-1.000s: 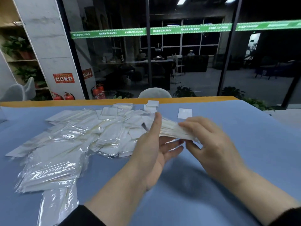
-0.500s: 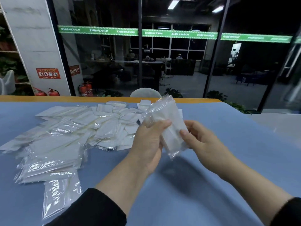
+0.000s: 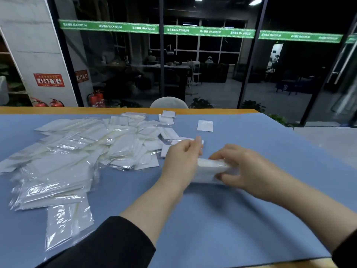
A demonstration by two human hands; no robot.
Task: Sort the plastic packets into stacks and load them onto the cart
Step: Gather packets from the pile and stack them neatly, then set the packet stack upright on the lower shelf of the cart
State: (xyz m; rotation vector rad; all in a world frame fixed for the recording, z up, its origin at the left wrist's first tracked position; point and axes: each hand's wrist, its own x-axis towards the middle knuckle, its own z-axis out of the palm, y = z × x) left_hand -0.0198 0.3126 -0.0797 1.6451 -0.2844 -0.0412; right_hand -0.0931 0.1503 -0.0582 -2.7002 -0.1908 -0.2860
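Head view of a blue-covered bench [image 3: 251, 219] with a wooden far edge. Both hands hold one small stack of plastic packets [image 3: 209, 171] low over the bench, near its middle. The left hand [image 3: 180, 163] grips the stack's left end, fingers curled round it and thumb raised; the right hand [image 3: 245, 169] pinches the right end, fingers over the top and thumb beneath. The stack is blurred, so the count of packets cannot be told. To the left lies a broad loose pile of clear and white packets [image 3: 73, 157], overlapping at many angles and reaching toward the near left corner. A single small white packet [image 3: 205, 125] lies apart, beyond the hands. Behind the bench stand a glass wall [image 3: 212, 64] and red fire extinguishers [image 3: 96, 98].
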